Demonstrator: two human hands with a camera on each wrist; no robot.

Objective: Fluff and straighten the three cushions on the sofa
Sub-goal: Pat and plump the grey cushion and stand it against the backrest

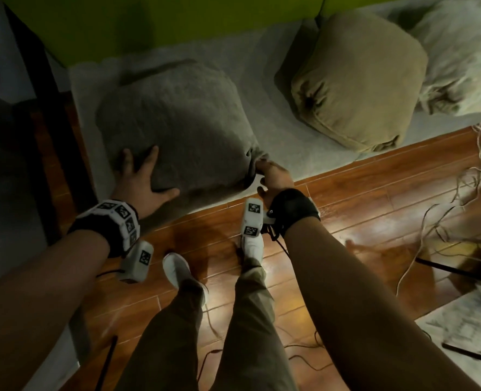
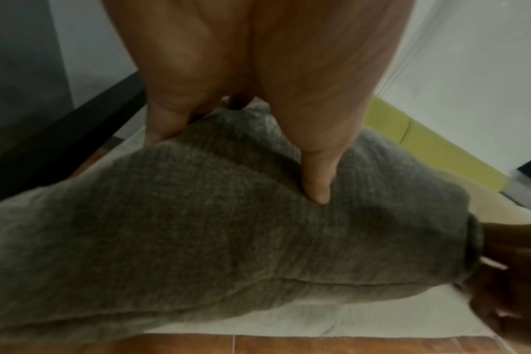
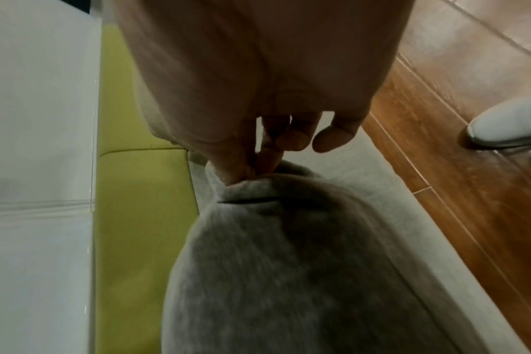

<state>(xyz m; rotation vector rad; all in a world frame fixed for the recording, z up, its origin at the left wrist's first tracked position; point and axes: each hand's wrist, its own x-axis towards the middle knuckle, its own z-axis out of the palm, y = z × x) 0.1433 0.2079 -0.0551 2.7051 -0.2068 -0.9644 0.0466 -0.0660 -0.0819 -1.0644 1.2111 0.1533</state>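
No words, numbers or brand marks are legible in any view. Black-and-white square coded markers [image 1: 254,208] stand on the wrist units [image 1: 250,220] behind the left grip [image 1: 142,179] and right grip [image 1: 273,176]; they carry no readable characters.

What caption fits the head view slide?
Person leaning over the sofa, left hand spread on one front corner of the grey cushion, right hand pinching the other.
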